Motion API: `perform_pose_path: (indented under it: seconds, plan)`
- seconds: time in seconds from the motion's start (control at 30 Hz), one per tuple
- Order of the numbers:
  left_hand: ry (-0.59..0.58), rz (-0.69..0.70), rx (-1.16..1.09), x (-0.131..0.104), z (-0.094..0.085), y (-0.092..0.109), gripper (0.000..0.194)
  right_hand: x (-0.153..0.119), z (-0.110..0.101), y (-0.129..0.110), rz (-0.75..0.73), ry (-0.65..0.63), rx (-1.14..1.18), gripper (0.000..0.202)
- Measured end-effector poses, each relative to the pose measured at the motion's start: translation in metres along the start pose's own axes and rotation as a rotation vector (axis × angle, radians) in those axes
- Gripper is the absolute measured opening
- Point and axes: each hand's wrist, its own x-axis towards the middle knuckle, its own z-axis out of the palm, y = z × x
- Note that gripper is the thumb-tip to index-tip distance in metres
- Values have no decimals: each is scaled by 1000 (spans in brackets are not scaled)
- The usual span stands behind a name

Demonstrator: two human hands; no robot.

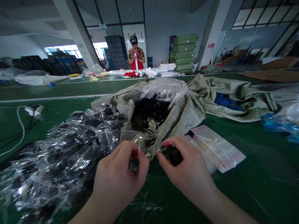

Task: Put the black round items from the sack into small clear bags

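My right hand (pixel 190 169) curls around a small black ball (pixel 175 156), which sits in against the palm. The thumb and forefinger of that hand come close together beside a clear film edge. A clear plastic bag (pixel 128 135) rises from my left hand (pixel 120 169), whose thumb and forefinger are pinched on it. Just beyond both hands, a woven sack (pixel 187 116) gapes, with many black balls (pixel 153 109) inside. Flat clear bags (pixel 219 147) lie stacked to the right of my right hand.
Bagged black items (pixel 70 152) are heaped at left. Another woven sack (pixel 252 99) holds blue pieces (pixel 227 102). Blue bagged items (pixel 280 124) lie far right. A white cable (pixel 20 124) runs along the left. Across the green table, a person (pixel 136 57) stands behind red and white goods.
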Motion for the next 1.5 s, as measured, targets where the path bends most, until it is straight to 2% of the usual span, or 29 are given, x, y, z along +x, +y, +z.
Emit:
perform_pose_path:
  seconds: [0.07,0.17,0.3,0.37,0.43,0.53,0.63,0.73,0.83,1.0,1.13,1.3,1.5]
  plan:
    - [-13,-4,0,1,2,-2,12,1,2,3,44,48,-19,22]
    - [-22,-1,-7,2,5,-2,12,6,2,8,116,68,-15,26]
    - [-30,-18,-17,1,5,-2,13,10,0,12,118,-34,-4,31]
    - [-35,-23,-23,1,6,-1,14,10,0,14,88,-101,-10,24]
    - [-55,-26,-13,1,9,-1,15,8,2,14,31,-115,-33,10]
    - [-150,-61,65,-1,17,-1,17,4,4,12,-64,-62,-89,21]
    - [-277,-144,126,-1,23,-1,18,2,5,10,-88,-23,-114,22]
    - [-359,-199,84,1,24,0,21,1,6,8,-84,-68,-113,21]
    - [-386,-217,29,3,23,1,25,0,7,7,-85,-139,-76,21]
    - [-368,-206,-2,3,24,-1,15,-3,10,6,-111,-203,-58,21]
    - [-404,-121,-6,3,24,-3,5,-3,10,6,-95,-174,-104,19]
    - [-462,15,-18,3,23,-5,20,0,9,7,-44,-88,-162,18]
    - [-530,41,-6,3,24,-4,28,-4,10,4,-84,-133,-174,18]
